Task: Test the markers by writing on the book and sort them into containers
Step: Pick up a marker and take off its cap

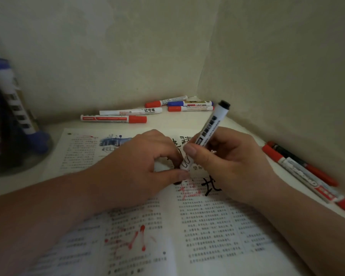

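An open book lies on the table, its printed pages marked with red and black scribbles. My right hand grips a white marker with a black end, tilted with its tip down over the right page. My left hand rests on the book, its thumb and fingers closed at the marker's lower end; whether they hold a cap is hidden. Several loose markers with red and blue caps lie at the back by the wall. More red-capped markers lie along the right wall.
A clear container holding several markers stands blurred at the far left. The table sits in a corner, with walls close behind and on the right. A strip of bare tabletop shows between the book and the back markers.
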Demonstrator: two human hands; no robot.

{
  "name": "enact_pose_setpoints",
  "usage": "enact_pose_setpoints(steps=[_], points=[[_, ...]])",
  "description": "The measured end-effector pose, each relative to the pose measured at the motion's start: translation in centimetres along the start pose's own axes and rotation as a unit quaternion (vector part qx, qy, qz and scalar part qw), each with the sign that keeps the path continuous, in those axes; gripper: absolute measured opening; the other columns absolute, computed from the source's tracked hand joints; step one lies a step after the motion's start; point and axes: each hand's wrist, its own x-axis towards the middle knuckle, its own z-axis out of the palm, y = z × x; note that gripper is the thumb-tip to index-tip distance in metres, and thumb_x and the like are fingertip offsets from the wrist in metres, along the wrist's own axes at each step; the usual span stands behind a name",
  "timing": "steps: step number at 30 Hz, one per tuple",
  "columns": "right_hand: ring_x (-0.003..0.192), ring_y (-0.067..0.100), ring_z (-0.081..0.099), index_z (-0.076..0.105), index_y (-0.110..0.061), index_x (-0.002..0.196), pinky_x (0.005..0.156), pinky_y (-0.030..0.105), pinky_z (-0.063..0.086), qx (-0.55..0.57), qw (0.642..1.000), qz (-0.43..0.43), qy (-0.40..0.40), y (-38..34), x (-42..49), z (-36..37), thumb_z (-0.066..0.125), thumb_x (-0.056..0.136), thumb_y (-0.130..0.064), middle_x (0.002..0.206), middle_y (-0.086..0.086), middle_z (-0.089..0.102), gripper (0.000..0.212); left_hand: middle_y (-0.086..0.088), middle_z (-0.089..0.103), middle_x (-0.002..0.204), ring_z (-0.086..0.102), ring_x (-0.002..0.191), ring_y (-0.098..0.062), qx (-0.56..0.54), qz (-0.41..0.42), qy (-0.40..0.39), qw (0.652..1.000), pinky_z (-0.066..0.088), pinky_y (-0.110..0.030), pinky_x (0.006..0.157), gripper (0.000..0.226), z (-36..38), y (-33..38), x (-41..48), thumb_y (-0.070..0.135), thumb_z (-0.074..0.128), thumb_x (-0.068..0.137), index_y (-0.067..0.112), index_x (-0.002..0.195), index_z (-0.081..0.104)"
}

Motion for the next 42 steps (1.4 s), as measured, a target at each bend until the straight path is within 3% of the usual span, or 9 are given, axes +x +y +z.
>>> enact_pose_setpoints(steps=[4, 7, 11, 13, 17, 19, 24, 38, 42], points=[[0.063, 0.017, 0.062, 0.057, -0.030, 0.117, 0.056, 0.031, 0.051, 0.087, 0.991, 0.013, 0.104, -0.4, 0.2, -0.5, 0.080, 0.082, -0.028, 0.079, 0.004, 0.068, 0.042, 0.024, 0.058, 0.099, 0.051, 0.106, 0.000, 0.017, -0.013, 0.000, 1.000, 0.042, -0.021, 0.088, 0.025, 0.0, -0.2, 0.1, 0.063, 0.057, 0.081, 0.041, 0.088, 0.063], [0.056, 0.017, 0.060, 0.050, -0.024, 0.123, 0.051, 0.029, 0.051, 0.158, 0.975, 0.003, 0.155, -1.2, 0.4, -0.1, 0.073, 0.083, -0.008, 0.076, 0.011, 0.068, 0.049, 0.025, 0.056, 0.105, 0.052, 0.106, -0.001, -0.004, -0.024, -0.001, 1.000, 0.044, -0.024, 0.088, 0.028, 0.0, 0.0, -0.1, 0.067, 0.055, 0.079, 0.041, 0.086, 0.062], [0.055, 0.020, 0.061, 0.058, -0.017, 0.113, 0.051, 0.028, 0.052, 0.156, 0.969, 0.020, 0.188, -2.1, 0.3, 0.2, 0.073, 0.079, -0.015, 0.079, 0.012, 0.073, 0.037, 0.007, 0.067, 0.084, 0.063, 0.086, -0.012, -0.130, -0.082, 0.070, 0.986, 0.050, -0.036, 0.079, 0.033, -0.5, 0.8, -0.5, 0.059, 0.054, 0.086, 0.030, 0.078, 0.067], [0.054, 0.020, 0.060, 0.059, -0.016, 0.109, 0.050, 0.028, 0.052, 0.149, 0.967, 0.030, 0.204, -3.0, 0.5, 0.1, 0.073, 0.077, -0.017, 0.078, 0.012, 0.073, 0.035, -0.003, 0.069, 0.076, 0.066, 0.076, -0.021, -0.263, -0.150, 0.194, 0.933, 0.053, -0.036, 0.077, 0.034, -1.0, 0.7, -0.1, 0.045, 0.056, 0.095, 0.019, 0.075, 0.067], [0.057, 0.020, 0.065, 0.054, -0.018, 0.099, 0.047, 0.027, 0.050, 0.144, 0.970, -0.026, 0.195, -6.7, 2.6, 0.9, 0.072, 0.077, -0.017, 0.075, 0.014, 0.070, 0.028, -0.011, 0.058, 0.064, 0.054, 0.051, -0.023, -0.534, -0.249, 0.335, 0.735, 0.048, -0.033, 0.053, 0.029, -2.2, -0.9, 1.4, 0.022, 0.054, 0.100, 0.010, 0.074, 0.058], [0.058, 0.021, 0.067, 0.051, -0.017, 0.095, 0.047, 0.026, 0.050, 0.167, 0.965, -0.069, 0.189, -9.1, 4.6, 1.7, 0.071, 0.085, -0.007, 0.078, 0.018, 0.071, 0.025, -0.006, 0.056, 0.061, 0.053, 0.047, -0.018, -0.618, -0.287, 0.305, 0.665, 0.044, -0.029, 0.046, 0.033, -3.2, -1.5, 1.6, 0.029, 0.058, 0.096, 0.012, 0.068, 0.058], [0.061, 0.030, 0.069, 0.050, -0.016, 0.092, 0.052, 0.030, 0.051, 0.229, 0.941, -0.174, 0.177, -14.6, 10.6, 5.0, 0.070, 0.090, -0.003, 0.073, 0.018, 0.070, 0.025, -0.011, 0.058, 0.071, 0.056, 0.057, -0.022, -0.724, -0.277, 0.205, 0.597, 0.038, -0.029, 0.056, 0.045, -5.5, -2.5, 0.8, 0.050, 0.059, 0.087, 0.009, 0.071, 0.065], [0.069, 0.010, 0.069, 0.072, -0.010, 0.086, 0.065, 0.027, 0.059, -0.085, 0.979, -0.183, -0.042, -16.0, 18.2, 14.4, 0.080, 0.084, -0.021, 0.080, 0.001, 0.072, 0.013, -0.008, 0.061, 0.071, 0.059, 0.061, -0.020, -0.739, -0.278, 0.170, 0.590, 0.044, -0.031, 0.064, 0.045, -5.7, -3.8, 0.5, 0.053, 0.061, 0.085, 0.010, 0.071, 0.067], [0.113, 0.005, 0.052, 0.079, -0.024, 0.096, 0.098, 0.023, 0.041, -0.217, 0.940, -0.227, -0.132, -15.6, 17.4, 14.8, 0.055, 0.101, -0.038, 0.117, -0.009, 0.070, 0.029, -0.008, 0.060, 0.069, 0.058, 0.060, -0.020, -0.733, -0.278, 0.176, 0.595, 0.043, -0.032, 0.066, 0.046, -5.6, -4.0, 0.7, 0.048, 0.055, 0.087, 0.011, 0.063, 0.068]])
